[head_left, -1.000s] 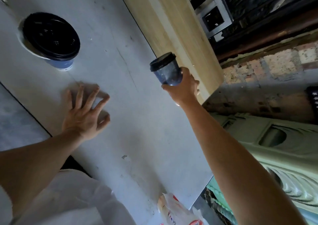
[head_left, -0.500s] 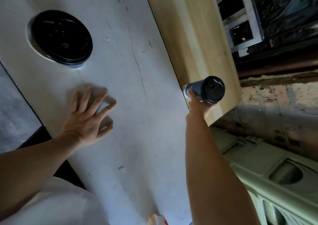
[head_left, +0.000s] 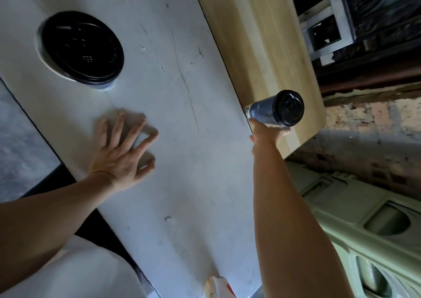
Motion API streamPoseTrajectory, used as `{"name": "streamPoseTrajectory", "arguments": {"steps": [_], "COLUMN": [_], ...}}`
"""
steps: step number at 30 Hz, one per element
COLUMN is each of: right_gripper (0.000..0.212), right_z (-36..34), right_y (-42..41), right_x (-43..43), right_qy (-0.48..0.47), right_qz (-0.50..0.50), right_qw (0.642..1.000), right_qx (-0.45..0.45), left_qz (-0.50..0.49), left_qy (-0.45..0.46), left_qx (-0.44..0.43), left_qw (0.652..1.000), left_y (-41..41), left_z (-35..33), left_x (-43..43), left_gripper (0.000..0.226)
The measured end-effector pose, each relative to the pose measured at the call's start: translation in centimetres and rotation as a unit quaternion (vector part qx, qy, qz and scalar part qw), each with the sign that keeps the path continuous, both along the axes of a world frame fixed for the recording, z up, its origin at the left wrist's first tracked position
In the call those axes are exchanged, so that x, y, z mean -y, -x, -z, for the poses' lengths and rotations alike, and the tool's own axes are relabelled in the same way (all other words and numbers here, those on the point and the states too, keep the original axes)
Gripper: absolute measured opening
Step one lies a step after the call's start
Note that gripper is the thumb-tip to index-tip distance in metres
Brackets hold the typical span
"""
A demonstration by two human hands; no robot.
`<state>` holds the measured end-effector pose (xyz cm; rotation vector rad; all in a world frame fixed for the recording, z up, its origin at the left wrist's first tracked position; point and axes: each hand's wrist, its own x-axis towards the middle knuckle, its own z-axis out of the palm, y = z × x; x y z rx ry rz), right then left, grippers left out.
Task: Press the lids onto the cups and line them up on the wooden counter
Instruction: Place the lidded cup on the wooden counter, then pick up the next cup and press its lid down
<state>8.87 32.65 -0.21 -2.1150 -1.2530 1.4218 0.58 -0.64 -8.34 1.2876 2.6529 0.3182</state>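
R hand (head_left: 267, 134) w/ lidded cup (head_left: 262, 112) now over wooden counter (head_left: 250, 35) end, at a tilt.

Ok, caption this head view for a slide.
Right hand holds a lidded cup at the wooden counter; left hand rests on the table.

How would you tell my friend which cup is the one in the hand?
Find the pale wooden counter beside the grey table. At its near corner the right hand grips a dark blue cup with a black lid. The other cup stands far left on the table, untouched.
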Motion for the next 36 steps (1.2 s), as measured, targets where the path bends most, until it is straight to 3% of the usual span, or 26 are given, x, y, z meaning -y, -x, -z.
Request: {"name": "streamPoseTrajectory", "arguments": {"steps": [2,4,8,10,11,16,21,23,26,31,36], "right_gripper": [0.101,0.086,0.072,0.075,0.077,0.091,0.082,0.073,0.062,0.063,0.067], "right_z": [-0.4,-0.5,0.8,1.5,1.5,0.2,1.1,0.6,0.0,0.5,1.0], "right_y": [-0.1,-0.6,-3.0,-4.2,-4.3,-4.3,-2.9,-1.6,1.5,8.4,16.5], "right_x": [2.1,5.9,17.6,23.2,25.6,30.2,28.8,28.5,28.1,30.2,33.7], "right_qy": [0.027,-0.046,-0.085,-0.084,-0.08,0.044,0.045,0.06,0.107,0.093,0.088], "right_qz": [0.007,-0.091,-0.383,-0.471,-0.489,-0.522,-0.535,-0.516,-0.435,-0.349,-0.291], "right_qw": [0.999,0.983,0.869,0.815,0.805,0.8,0.791,0.798,0.831,0.862,0.887], "right_qx": [0.025,0.152,0.303,0.327,0.325,0.292,0.294,0.307,0.331,0.355,0.348], "left_qz": [0.001,0.007,0.015,0.034,0.044,0.142,0.301,0.297,0.304,0.372,0.333], "left_qy": [0.008,0.019,0.076,0.122,0.147,0.181,0.164,0.176,0.162,0.11,0.112], "left_qx": [0.002,0.015,0.033,0.057,0.072,0.137,0.097,0.078,0.084,0.078,0.087], "left_qw": [1.0,1.0,0.996,0.99,0.985,0.964,0.934,0.935,0.935,0.919,0.932], "left_y": [0.0,0.0,-0.4,-0.3,0.0,2.8,8.8,10.6,13.6,21.7,30.3], "left_z": [0.1,0.0,-0.2,-0.6,-0.6,-3.0,-4.7,-4.3,-4.2,-3.8,-4.3], "left_x": [0.0,0.0,0.3,0.0,0.1,0.7,3.6,5.3,7.6,9.4,8.0], "left_gripper": [0.074,0.075,0.075,0.078,0.08,0.065,0.063,0.066,0.047,0.05,0.047]}}
